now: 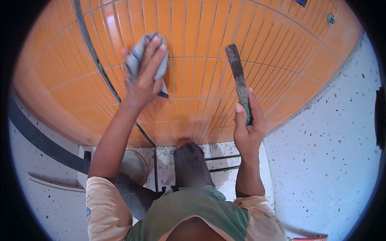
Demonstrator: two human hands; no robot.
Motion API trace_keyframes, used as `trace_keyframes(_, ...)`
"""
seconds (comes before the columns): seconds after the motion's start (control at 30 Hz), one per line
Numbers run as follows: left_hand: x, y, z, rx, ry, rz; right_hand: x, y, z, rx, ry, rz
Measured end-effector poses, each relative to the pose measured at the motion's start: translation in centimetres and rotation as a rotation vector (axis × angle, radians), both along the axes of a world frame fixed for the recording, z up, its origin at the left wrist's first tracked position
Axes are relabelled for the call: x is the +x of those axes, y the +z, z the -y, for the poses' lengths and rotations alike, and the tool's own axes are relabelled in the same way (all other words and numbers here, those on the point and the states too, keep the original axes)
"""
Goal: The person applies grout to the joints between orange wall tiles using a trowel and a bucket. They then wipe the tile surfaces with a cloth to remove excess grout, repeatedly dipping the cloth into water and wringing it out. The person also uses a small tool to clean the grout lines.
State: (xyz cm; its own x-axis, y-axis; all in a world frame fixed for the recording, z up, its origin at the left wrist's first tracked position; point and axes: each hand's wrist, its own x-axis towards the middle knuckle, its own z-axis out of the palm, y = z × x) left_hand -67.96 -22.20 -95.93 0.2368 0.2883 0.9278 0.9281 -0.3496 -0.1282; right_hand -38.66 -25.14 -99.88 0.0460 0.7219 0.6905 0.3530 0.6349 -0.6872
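My left hand (145, 76) presses a crumpled grey-blue cloth (136, 56) flat against the orange tiled wall (193, 48), fingers spread over it. My right hand (248, 124) grips the handle of a narrow flat metal tool (237, 76), a dirty grey blade that points up along the tiles. The two hands are apart, with the cloth to the left of the blade. Both forearms rise from the lower edge, in pale rolled sleeves.
A dark vertical joint (100, 68) runs down the wall left of the cloth. Speckled white terrazzo floor (333, 140) lies to the right and below. A round metal bowl (134, 164) sits by my left knee. My dark-trousered knee (191, 160) is raised in the middle.
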Motion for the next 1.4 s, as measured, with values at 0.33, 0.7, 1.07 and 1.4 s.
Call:
trace_keyframes(0.33, -0.8, 0.8, 0.3, 0.028, 0.014, -0.054, -2.7, 1.0, 0.7, 0.131, -0.172, 0.207)
trace_keyframes(0.7, -0.7, 0.8, -0.1, 0.038, -0.012, -0.052, -1.0, 1.6, 3.7, 0.023, -0.149, 0.165)
trace_keyframes(1.07, -0.7, 0.6, 0.2, 0.020, 0.077, -0.085, 4.0, 7.5, -0.3, 0.092, -0.318, -0.096)
trace_keyframes(1.4, -0.9, 0.5, -0.1, 0.026, 0.057, -0.093, 5.2, 9.6, -3.1, 0.184, -0.380, -0.023)
